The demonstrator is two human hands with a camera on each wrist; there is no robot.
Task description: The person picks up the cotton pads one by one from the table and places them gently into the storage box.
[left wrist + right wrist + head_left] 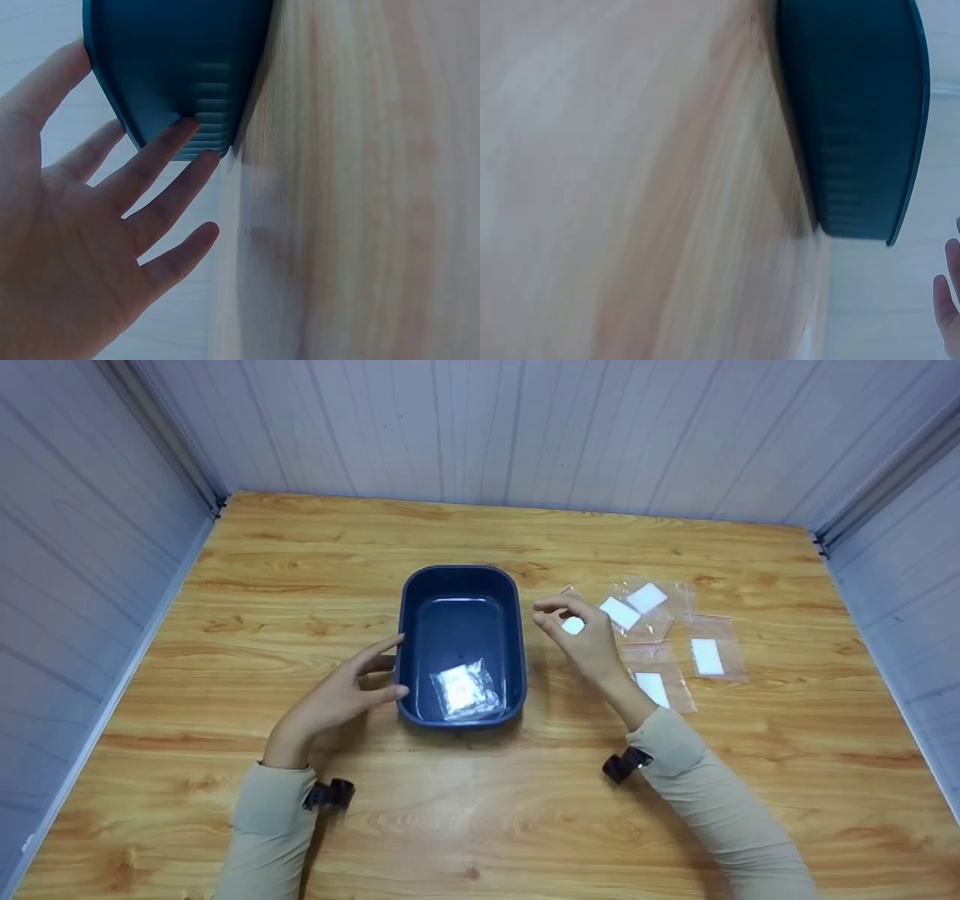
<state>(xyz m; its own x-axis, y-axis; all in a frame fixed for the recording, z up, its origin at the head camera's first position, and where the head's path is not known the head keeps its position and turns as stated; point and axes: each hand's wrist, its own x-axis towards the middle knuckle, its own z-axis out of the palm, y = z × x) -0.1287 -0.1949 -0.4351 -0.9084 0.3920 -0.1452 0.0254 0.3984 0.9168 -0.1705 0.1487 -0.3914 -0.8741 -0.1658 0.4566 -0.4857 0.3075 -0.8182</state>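
A dark blue plastic bin stands on the wooden table, with a clear packet with a white face lying inside at its near end. My left hand is at the bin's left side, fingers spread, thumb and fingertips at the rim and outer wall. Just right of the bin, my right hand hovers with thumb and index finger bent toward each other, a gap between them and nothing held. Beneath it, a zip bag with a white piece is partly covered by the fingers. In the right wrist view only a few fingertips show.
Several clear zip bags with white rectangles lie to the right, among them a far one, a tilted one, a right one and a near one beside the right wrist. Pale panel walls enclose the table.
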